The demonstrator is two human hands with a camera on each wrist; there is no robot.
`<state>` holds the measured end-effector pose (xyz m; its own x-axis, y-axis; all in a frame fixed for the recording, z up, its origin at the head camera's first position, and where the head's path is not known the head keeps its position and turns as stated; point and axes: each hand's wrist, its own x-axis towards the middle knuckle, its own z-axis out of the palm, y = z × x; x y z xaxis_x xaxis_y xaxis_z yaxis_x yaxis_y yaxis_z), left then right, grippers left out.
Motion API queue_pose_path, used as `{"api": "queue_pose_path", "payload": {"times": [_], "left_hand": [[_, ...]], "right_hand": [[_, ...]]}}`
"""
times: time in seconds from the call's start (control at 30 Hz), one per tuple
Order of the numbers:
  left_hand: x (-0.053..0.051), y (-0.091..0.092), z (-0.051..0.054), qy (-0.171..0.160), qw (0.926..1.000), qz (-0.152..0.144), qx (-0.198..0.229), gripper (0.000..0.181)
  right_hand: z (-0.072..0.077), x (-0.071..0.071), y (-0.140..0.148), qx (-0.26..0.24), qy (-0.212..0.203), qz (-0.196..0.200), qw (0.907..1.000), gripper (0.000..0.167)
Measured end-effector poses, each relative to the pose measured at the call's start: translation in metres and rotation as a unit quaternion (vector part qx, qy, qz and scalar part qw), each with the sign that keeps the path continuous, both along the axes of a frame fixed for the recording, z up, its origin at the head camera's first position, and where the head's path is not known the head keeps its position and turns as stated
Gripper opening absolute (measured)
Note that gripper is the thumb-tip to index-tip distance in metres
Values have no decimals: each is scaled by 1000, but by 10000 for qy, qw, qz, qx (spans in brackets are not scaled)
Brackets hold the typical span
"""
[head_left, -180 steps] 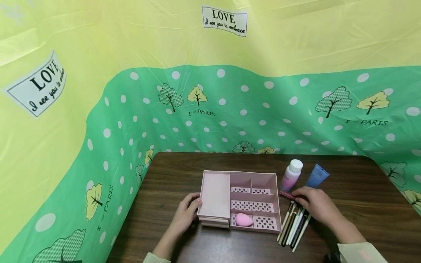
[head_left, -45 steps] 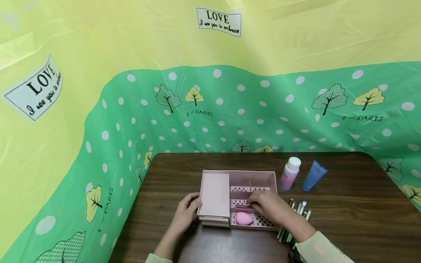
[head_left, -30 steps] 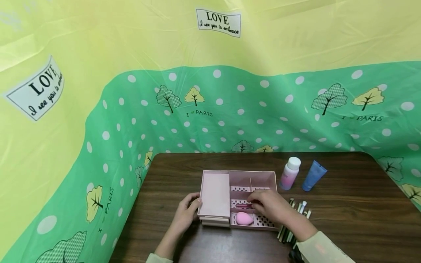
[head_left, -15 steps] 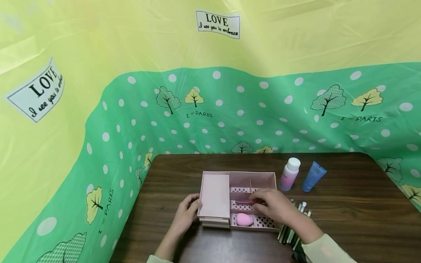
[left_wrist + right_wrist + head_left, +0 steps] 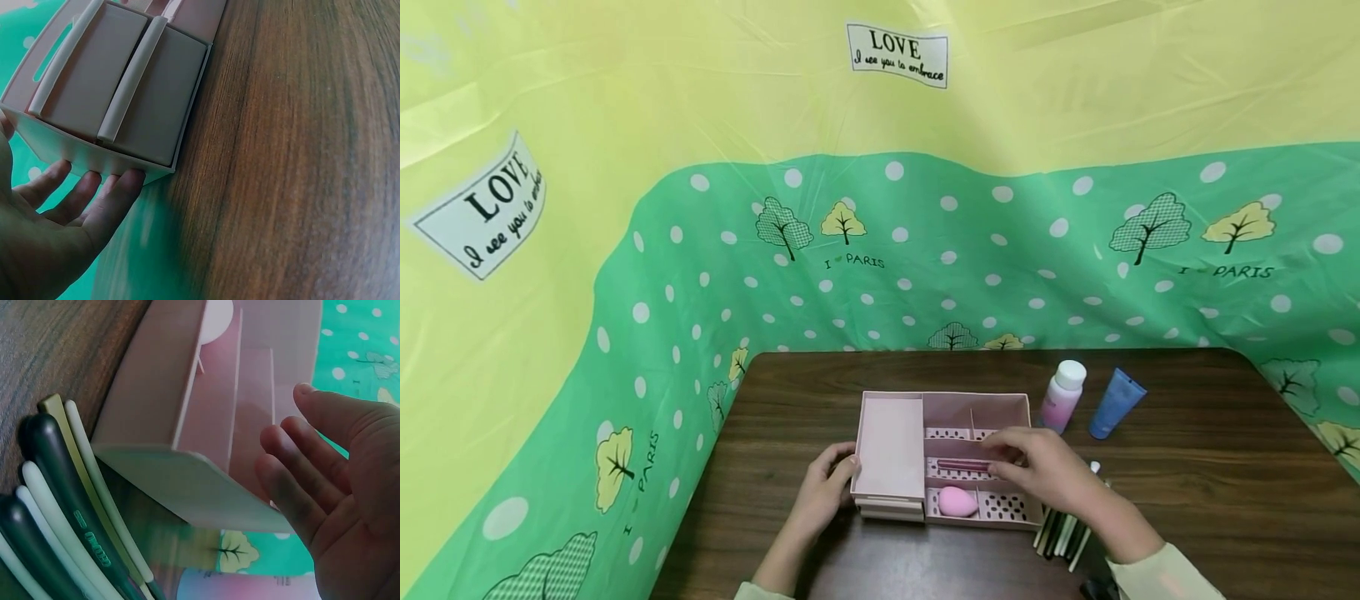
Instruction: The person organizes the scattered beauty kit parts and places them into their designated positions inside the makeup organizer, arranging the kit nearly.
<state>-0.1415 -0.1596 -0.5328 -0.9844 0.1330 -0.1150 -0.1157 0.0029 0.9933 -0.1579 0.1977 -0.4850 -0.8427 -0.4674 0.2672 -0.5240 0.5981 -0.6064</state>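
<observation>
Lying in box (image 5: 887,442), pink sticks (image 5: 964,466) between right hand (image 5: 1043,469), apparently released, and left hand (image 5: 823,483), loosely touching box

Left hand (image 5: 822,483) and right hand (image 5: 1039,468) are apart, both loosely curved

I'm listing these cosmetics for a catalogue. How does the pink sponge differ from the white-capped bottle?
Shape: the sponge is egg-like and smoothly rounded; the bottle is a cylinder with a cap.
Colour: the sponge looks pink all over; the bottle fades from white to pink below its white cap.
Place: the sponge lies inside the organizer; the bottle stands upright on the table, outside it.
Both show some pink.
</observation>
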Motion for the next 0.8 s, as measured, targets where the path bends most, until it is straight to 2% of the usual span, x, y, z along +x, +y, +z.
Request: {"api": "queue_pose_path", "payload": {"times": [0.17, 0.27, 0.5, 0.8], "left_hand": [[0, 0, -1, -7, 10000, -11, 16, 43], [0, 0, -1, 0, 10000, -4, 4, 42], [0, 0, -1, 18, 10000, -10, -23, 42], [0, 0, 2, 11, 10000, 4, -72, 42]], "right_hand": [[7, 6, 7, -84, -56, -137, 9999, 24], [9, 9, 12, -97, 56, -215, 9997, 25], [7, 15, 23, -325, 296, -430, 9981, 24], [1, 22, 41, -216, 633, -750, 9949, 29]]}}
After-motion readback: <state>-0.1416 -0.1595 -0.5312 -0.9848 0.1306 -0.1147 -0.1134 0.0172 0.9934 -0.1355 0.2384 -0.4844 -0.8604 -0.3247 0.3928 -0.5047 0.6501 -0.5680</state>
